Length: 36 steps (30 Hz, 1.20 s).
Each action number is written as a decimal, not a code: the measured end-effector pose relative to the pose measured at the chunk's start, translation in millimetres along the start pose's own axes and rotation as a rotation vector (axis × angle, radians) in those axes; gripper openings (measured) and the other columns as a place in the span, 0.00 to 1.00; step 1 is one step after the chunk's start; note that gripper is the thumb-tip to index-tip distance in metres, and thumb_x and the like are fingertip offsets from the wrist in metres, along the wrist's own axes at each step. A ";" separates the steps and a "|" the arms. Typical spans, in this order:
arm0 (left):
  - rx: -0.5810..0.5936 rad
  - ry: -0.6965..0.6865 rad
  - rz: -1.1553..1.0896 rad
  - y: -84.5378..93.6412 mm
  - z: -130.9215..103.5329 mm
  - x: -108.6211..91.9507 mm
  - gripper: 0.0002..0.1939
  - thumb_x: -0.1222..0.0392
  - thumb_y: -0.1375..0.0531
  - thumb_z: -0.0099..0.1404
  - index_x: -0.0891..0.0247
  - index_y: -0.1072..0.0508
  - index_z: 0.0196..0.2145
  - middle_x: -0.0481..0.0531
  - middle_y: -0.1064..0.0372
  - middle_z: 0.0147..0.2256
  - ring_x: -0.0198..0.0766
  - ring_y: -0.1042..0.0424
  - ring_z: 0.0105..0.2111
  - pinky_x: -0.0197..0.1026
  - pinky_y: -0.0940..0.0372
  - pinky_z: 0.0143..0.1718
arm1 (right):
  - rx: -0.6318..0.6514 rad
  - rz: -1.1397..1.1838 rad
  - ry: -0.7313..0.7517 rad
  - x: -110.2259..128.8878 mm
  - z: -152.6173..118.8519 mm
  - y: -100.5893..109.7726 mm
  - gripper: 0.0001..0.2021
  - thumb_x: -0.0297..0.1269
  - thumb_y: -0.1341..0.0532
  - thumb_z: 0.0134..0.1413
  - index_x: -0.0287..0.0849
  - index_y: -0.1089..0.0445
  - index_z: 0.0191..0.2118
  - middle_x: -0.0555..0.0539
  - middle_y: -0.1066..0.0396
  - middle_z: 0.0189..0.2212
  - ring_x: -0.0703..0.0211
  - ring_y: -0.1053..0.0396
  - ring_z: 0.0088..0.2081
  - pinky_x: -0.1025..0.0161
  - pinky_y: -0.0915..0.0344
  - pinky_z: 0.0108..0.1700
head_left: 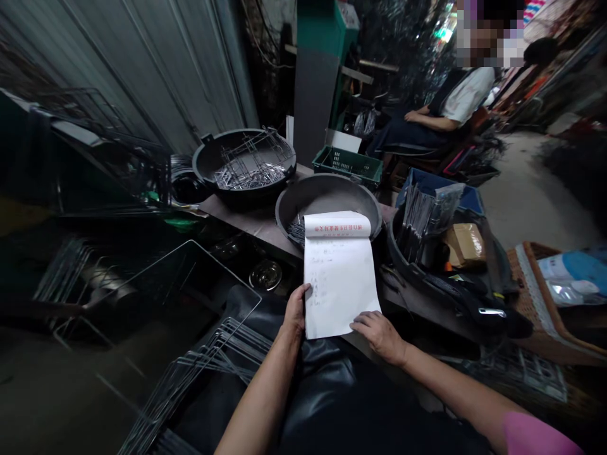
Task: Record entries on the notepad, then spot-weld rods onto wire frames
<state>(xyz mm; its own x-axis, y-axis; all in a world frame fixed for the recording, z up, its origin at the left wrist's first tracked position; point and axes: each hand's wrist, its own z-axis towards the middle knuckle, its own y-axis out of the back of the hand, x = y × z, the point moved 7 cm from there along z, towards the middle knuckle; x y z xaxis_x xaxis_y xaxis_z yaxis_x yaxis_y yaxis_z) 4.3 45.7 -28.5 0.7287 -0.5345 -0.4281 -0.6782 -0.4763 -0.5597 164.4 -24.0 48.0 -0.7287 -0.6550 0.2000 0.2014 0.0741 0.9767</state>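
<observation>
- Left hand grips the pad at its eight-o'clock edge, thumb on top.
- Right hand lays fingers over the five-o'clock corner; whether they pinch cannot be told.
- Beyond the pad, a bowl at twelve o'clock.

You can find legible-type marking on the paper pad. Across its rolled top edge you see a red printed heading in one row of Chinese characters; do not rely on an exact reading, as the print is too soft. Directly below it, note a smaller, fainter red line. Down the left side, you see handwritten entries, too faint to read.
</observation>
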 end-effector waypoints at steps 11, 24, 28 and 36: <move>-0.029 0.003 -0.008 0.1 -0.6 -0.3 0.05 0.64 0.41 0.49 0.68 0.29 0.26 0.49 0.30 0.21 0.35 0.32 0.19 0.38 0.34 0.25 | -0.086 -0.027 0.046 1.8 -4.5 0.8 0.12 0.27 0.50 0.55 0.39 0.33 0.42 0.43 0.31 0.36 0.57 0.38 0.39 0.61 0.43 0.39; 0.022 -0.002 -0.030 -4.6 -4.1 -2.8 0.06 0.63 0.43 0.45 0.68 0.30 0.24 0.49 0.31 0.19 0.40 0.30 0.22 0.39 0.36 0.24 | -0.123 -0.036 0.051 2.3 -4.4 4.7 0.10 0.29 0.49 0.54 0.39 0.32 0.40 0.43 0.31 0.35 0.56 0.38 0.38 0.61 0.43 0.37; 0.110 -0.020 -0.053 -12.8 -10.1 -6.0 0.11 0.66 0.45 0.41 0.68 0.29 0.26 0.50 0.30 0.20 0.42 0.30 0.24 0.40 0.36 0.25 | -0.136 -0.039 0.054 0.9 -4.5 3.4 0.10 0.29 0.49 0.54 0.39 0.32 0.40 0.43 0.31 0.35 0.56 0.38 0.37 0.61 0.42 0.37; 0.112 -0.004 -0.034 -10.6 -9.5 -3.2 0.10 0.65 0.43 0.39 0.68 0.29 0.24 0.49 0.31 0.20 0.40 0.31 0.23 0.40 0.37 0.26 | -0.129 -0.032 0.047 -0.2 -4.6 -0.6 0.10 0.29 0.49 0.55 0.40 0.32 0.39 0.43 0.31 0.35 0.57 0.38 0.37 0.61 0.43 0.37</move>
<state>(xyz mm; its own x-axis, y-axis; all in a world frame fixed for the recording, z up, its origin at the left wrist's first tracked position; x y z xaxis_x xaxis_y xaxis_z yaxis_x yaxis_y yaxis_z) 8.2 45.8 -14.4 0.7517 -0.5166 -0.4101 -0.6383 -0.4131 -0.6496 167.5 -27.4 47.0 -0.7051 -0.6903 0.1622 0.2634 -0.0426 0.9638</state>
